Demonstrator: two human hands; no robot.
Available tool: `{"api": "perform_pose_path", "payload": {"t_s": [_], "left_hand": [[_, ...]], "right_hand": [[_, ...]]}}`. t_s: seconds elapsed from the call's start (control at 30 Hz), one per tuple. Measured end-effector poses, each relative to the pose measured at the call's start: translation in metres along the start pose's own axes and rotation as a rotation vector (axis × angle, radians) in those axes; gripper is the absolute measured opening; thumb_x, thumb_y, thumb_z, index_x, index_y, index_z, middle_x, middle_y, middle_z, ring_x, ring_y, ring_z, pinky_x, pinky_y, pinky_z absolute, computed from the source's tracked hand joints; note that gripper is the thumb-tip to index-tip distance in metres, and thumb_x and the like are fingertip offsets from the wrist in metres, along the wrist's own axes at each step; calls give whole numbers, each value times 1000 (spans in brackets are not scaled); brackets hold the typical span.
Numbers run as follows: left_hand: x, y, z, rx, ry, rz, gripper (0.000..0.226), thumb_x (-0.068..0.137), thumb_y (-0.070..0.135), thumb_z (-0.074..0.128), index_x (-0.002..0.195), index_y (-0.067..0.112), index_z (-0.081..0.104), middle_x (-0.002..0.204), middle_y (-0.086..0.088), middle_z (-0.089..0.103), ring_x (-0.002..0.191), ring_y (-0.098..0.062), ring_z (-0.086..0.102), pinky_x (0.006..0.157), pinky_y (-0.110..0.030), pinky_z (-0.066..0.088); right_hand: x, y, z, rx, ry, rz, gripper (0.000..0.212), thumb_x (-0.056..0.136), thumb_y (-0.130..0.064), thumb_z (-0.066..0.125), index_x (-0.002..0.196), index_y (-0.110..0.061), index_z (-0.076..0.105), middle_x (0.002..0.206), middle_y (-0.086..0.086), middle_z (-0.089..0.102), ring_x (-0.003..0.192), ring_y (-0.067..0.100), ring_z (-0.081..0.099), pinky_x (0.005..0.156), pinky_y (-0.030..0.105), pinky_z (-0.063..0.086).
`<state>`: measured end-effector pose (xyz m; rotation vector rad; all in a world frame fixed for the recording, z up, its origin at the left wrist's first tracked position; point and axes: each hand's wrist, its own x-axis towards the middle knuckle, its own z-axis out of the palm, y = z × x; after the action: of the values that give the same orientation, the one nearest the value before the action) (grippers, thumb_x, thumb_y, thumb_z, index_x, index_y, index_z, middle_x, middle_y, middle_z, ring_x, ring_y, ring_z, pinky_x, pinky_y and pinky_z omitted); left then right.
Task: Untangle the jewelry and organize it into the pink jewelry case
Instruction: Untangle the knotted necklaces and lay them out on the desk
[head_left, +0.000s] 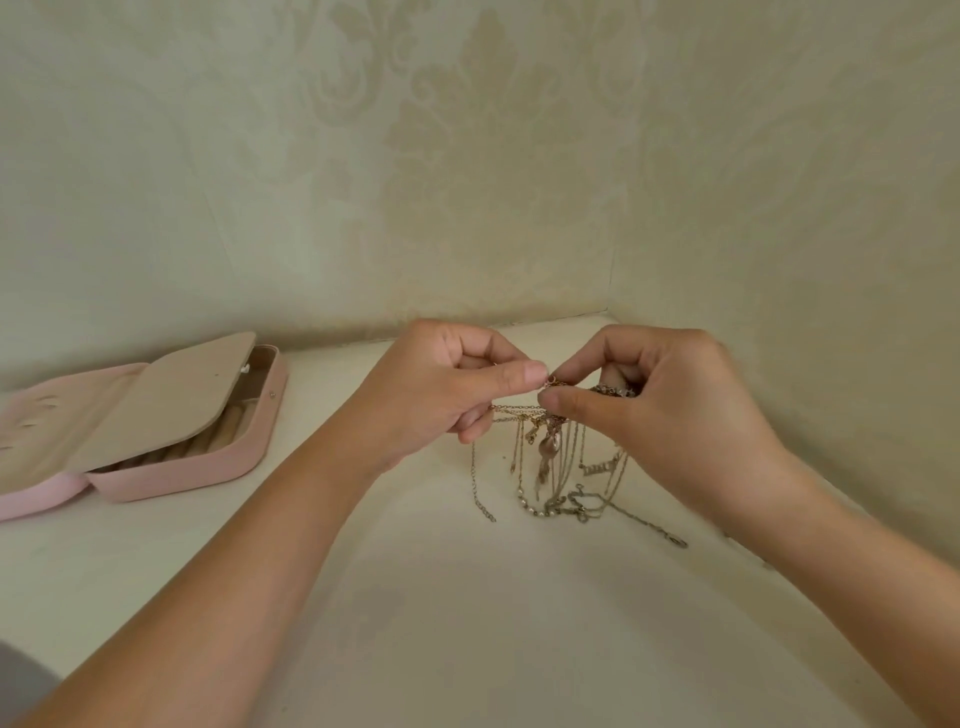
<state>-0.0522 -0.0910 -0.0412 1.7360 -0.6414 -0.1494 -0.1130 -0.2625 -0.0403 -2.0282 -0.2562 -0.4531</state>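
Behind the case (208, 470) and round to its right, a pale wall (467, 156) with a faint damask pattern turns a corner. Under the case lies a white table (467, 623). The case is pink and lies open and flat, with a beige flap (171, 405) half raised over its right half; padded rolls (223, 436) show beneath the flap.

Well to the right of the case, the person's two bare forearms reach in toward the corner. The left hand (441, 389), the nearer one to the case, pinches a fine chain between thumb and forefinger, its other fingers curled with more strands running across them. The right hand (665, 410), just beyond it, pinches the same knot from the other side, thumb tip almost touching the left thumb.

Between and below both hands hangs the tangle (556, 457), well apart from the case and not in it. Its top is lifted, while its lower ends trail on the table. A small ring (551, 382) sits at the pinch point. Lower in the tangle hang a nameplate (597, 467), its letters too small to read, and a beaded strand (530, 506).
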Motion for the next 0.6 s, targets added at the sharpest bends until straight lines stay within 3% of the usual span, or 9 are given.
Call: {"api": "perform_pose_path", "payload": {"t_s": [0.2, 0.47, 0.6], "left_hand": [[0, 2, 4, -127, 33, 0, 21, 74, 34, 63, 77, 13, 65, 39, 7, 32, 35, -8, 31, 42, -16, 33], [-1, 3, 11, -151, -1, 8, 24, 79, 37, 57, 72, 14, 59, 43, 6, 33, 36, -8, 27, 40, -14, 28], [-2, 4, 11, -163, -25, 13, 25, 80, 39, 56, 61, 24, 61, 42, 7, 33, 35, -7, 25, 40, -13, 27]], "right_hand": [[3, -2, -4, 218, -13, 80, 25, 70, -39, 74, 70, -14, 74, 44, -7, 25, 41, 9, 17, 39, 17, 17], [5, -3, -4, 226, -7, 98, 7, 72, -22, 80, 71, -17, 75, 41, -8, 24, 36, 7, 18, 37, 12, 20], [4, -1, -3, 195, 56, 37, 7, 76, -21, 78, 71, -19, 74, 41, -7, 26, 39, 9, 21, 40, 13, 25]]}}
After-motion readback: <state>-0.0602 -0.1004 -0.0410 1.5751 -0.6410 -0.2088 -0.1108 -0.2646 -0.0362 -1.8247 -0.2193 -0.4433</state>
